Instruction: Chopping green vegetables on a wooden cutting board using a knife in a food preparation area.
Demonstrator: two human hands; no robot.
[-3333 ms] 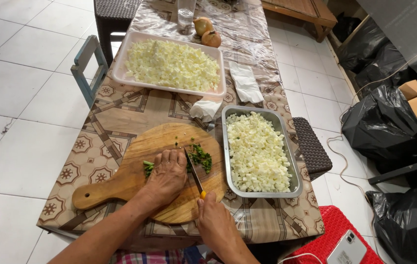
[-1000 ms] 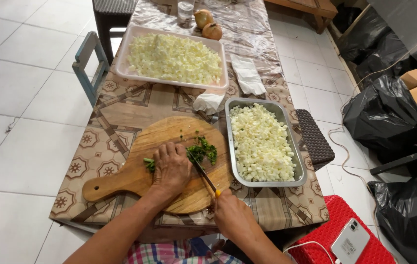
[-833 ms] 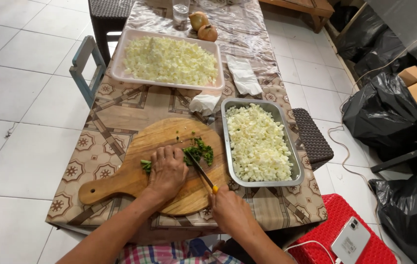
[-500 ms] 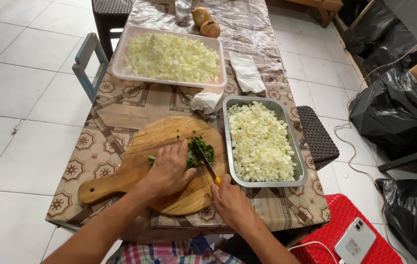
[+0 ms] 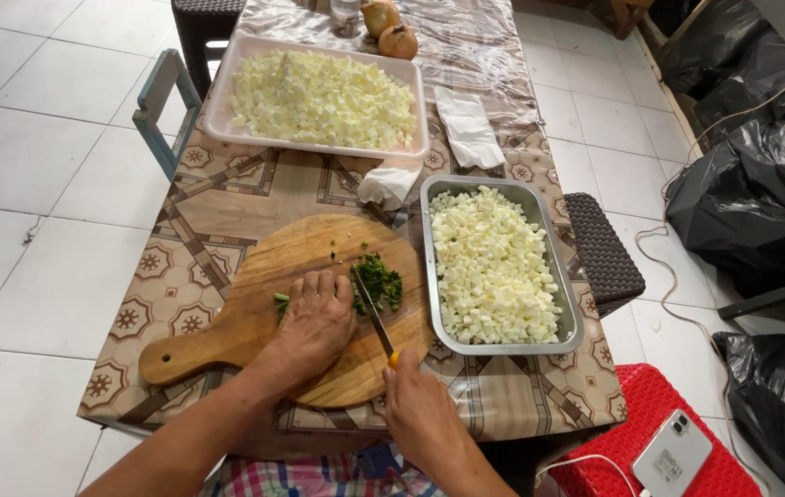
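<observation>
My left hand (image 5: 314, 317) lies flat on a round wooden cutting board (image 5: 263, 276) with a handle, fingers pressing down a bunch of green herbs (image 5: 280, 302). A small heap of chopped greens (image 5: 380, 283) sits just right of the fingers. My right hand (image 5: 424, 414) grips a knife with a yellow handle (image 5: 377, 317); its blade rests on the board between my left fingers and the chopped heap.
A metal tray (image 5: 429, 198) of diced white pieces stands right of the board, a white tray (image 5: 219, 110) of the same behind it. Crumpled tissue (image 5: 390, 182), a folded cloth (image 5: 466, 127), two onions (image 5: 390, 29), black bags (image 5: 751, 193), a red stool (image 5: 627, 433) with a phone (image 5: 673, 451).
The view shifted slightly. My hands stay on the board, the knife working up and down through the greens, and the chopped heap has grown a little.
</observation>
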